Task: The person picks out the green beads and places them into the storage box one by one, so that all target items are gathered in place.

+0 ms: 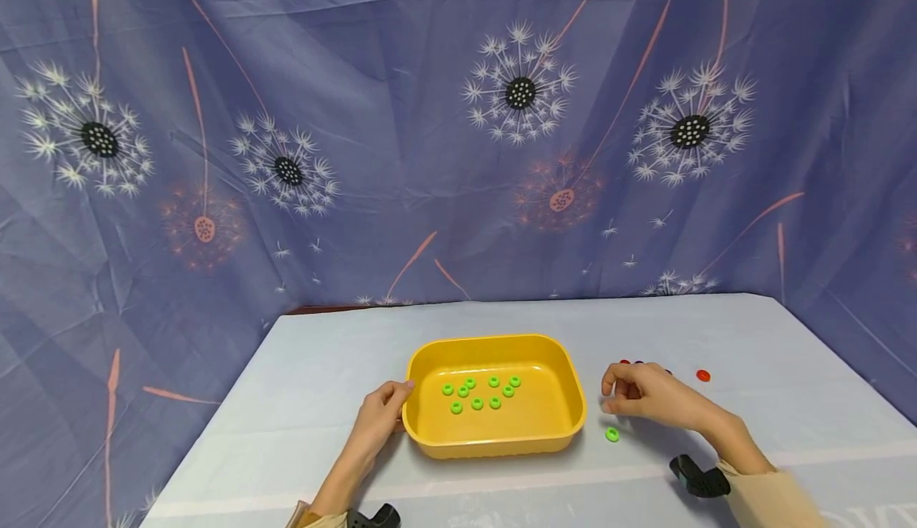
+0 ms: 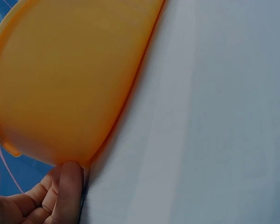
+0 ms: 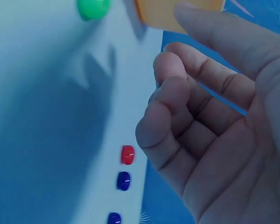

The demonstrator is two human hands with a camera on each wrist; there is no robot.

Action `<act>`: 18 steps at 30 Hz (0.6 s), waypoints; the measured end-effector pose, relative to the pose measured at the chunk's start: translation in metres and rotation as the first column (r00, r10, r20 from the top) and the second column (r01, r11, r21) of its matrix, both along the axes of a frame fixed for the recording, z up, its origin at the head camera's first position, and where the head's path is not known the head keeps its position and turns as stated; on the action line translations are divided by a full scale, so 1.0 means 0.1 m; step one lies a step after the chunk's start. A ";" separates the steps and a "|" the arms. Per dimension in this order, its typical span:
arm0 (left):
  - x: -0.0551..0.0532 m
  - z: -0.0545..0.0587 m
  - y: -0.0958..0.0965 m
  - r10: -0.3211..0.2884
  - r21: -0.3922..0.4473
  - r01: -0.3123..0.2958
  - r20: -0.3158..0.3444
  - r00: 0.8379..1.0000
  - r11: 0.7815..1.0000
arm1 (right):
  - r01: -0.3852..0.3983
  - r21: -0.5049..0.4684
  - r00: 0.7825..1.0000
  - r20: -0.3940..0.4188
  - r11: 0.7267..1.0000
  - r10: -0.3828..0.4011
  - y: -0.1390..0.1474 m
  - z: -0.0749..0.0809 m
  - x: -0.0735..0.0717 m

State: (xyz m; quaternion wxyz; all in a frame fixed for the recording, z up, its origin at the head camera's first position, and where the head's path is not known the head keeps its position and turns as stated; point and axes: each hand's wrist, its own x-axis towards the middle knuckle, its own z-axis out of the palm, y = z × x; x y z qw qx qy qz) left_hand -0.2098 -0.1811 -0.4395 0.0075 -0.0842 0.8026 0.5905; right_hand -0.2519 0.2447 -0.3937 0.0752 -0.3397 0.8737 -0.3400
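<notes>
A yellow plastic tray [image 1: 494, 448] holds several small green rings [image 1: 477, 404] scattered over its floor. My left hand [image 1: 383, 412] grips the tray's left end, thumb at the rim; in the left wrist view its curled fingers [image 2: 69, 186] press low against the outer wall. Just right of the tray, my right hand [image 1: 648, 393] hovers over the table with fingers loosely bent and nothing between thumb and fingertips. A single green ring [image 1: 612, 434] lies on the table below that hand, near the tray's right side.
Beyond the right hand lie small red and blue pieces, partly hidden by it in the head view; the right wrist view shows a red piece [image 3: 128, 154] and a blue piece [image 3: 123, 180]. Another red piece [image 1: 704, 375] lies farther right. A patterned blue curtain [image 1: 401, 154] hangs behind the table.
</notes>
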 end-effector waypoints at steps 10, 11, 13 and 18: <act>-0.02 -0.02 -0.01 -0.006 -0.007 0.006 -0.003 1.000 1.000 | -0.008 -0.119 0.993 0.115 0.993 0.022 0.09 -0.16 0.07; -0.03 -0.02 -0.02 -0.005 -0.009 0.005 -0.004 1.000 1.000 | -0.010 -0.126 0.993 0.117 0.992 0.025 0.09 -0.17 0.08; -0.03 -0.03 -0.02 -0.005 -0.015 0.005 -0.002 1.000 1.000 | -0.013 -0.132 0.992 0.121 0.991 0.029 0.09 -0.19 0.08; -0.01 -0.01 -0.01 -0.006 -0.013 0.006 0.004 1.000 1.000 | -0.012 -0.131 0.989 0.142 0.991 0.031 0.09 -0.23 0.10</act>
